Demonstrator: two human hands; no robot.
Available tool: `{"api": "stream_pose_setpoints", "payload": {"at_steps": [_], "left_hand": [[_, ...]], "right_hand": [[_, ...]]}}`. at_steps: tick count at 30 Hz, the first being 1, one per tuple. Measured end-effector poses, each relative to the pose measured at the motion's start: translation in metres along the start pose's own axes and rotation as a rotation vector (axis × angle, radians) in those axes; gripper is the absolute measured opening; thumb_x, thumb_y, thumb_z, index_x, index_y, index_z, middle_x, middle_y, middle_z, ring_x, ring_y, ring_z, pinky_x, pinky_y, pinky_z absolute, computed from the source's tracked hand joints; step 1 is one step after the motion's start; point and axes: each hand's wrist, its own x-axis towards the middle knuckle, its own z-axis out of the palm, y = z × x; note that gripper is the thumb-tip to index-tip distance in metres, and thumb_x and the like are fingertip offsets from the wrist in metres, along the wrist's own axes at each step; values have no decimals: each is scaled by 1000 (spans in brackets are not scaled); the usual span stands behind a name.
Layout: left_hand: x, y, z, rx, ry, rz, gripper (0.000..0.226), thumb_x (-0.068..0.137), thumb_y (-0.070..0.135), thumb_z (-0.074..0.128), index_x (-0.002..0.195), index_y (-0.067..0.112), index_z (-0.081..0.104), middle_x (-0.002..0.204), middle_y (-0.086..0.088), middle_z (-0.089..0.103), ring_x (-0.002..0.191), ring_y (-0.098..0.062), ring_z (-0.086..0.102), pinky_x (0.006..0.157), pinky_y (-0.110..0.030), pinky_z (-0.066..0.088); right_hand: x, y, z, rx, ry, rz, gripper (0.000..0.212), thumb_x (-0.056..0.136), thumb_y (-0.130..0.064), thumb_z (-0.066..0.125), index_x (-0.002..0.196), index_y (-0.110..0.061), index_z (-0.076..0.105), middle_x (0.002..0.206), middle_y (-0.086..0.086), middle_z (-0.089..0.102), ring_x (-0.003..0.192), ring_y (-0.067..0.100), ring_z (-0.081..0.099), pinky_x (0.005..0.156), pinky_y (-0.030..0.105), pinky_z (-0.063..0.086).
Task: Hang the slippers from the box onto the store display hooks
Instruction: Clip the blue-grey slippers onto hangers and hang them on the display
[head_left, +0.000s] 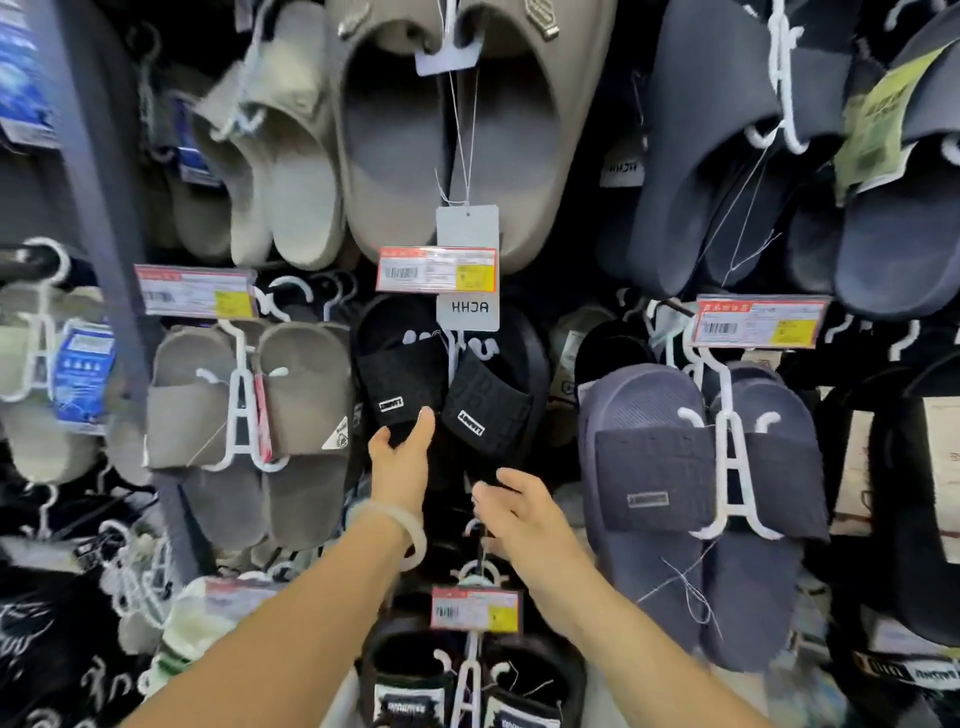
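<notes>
A pair of black slippers (447, 384) on a white plastic hanger hangs in the middle of the display wall, below a red price tag (436, 269). My left hand (402, 457) holds the lower edge of the left black slipper, thumb on one side and fingers on the other. My right hand (519, 512) hovers just below the right black slipper with its fingers relaxed and nothing in it. The hook that carries the pair is hidden behind the price tag and a white label. The box is out of view.
Taupe slippers (249, 400) hang to the left, navy slippers (701, 467) to the right, large beige clogs (452, 119) above. Another black pair (467, 691) hangs below under a red price tag (475, 609). Every nearby hook is crowded.
</notes>
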Motion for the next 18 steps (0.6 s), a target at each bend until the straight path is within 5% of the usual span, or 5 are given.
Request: {"api": "stream_pose_setpoints", "payload": {"at_steps": [3, 6, 9, 13, 18], "left_hand": [[7, 13, 2, -346, -110, -154, 70, 90, 51, 47, 144, 11, 26, 143, -5, 40, 131, -17, 40, 107, -29, 32], [13, 24, 5, -550, -211, -180, 50, 90, 52, 45, 121, 13, 53, 127, -2, 56, 130, -15, 41, 113, -31, 21], [14, 26, 3, -574, -244, -167, 42, 93, 47, 44, 110, 14, 60, 105, -6, 65, 114, -15, 54, 105, -29, 28], [15, 21, 0, -471, -133, -155, 42, 95, 37, 44, 124, 8, 52, 121, -8, 60, 111, -15, 56, 106, -28, 33], [4, 19, -9, -545, -6, -102, 34, 95, 20, 49, 124, 2, 50, 90, -6, 65, 79, -14, 63, 84, -28, 47]], "right_hand": [[34, -10, 22, 598, 6, 254, 71, 89, -43, 53, 144, -8, 27, 149, 9, 34, 134, 21, 39, 105, 36, 38], [55, -16, 25, 855, 72, 240, 74, 87, -47, 53, 145, -11, 26, 154, 6, 24, 142, 18, 23, 115, 38, 24], [64, -17, 22, 903, 106, 203, 61, 90, -41, 53, 140, -10, 37, 149, 8, 35, 140, 18, 28, 116, 37, 23], [57, -19, 12, 865, 187, 186, 39, 90, -29, 56, 118, -1, 55, 121, 12, 61, 104, 18, 60, 100, 32, 41], [37, -32, -5, 931, 272, 181, 17, 87, -26, 62, 88, -10, 63, 89, 5, 67, 81, 12, 63, 87, 29, 46]]}}
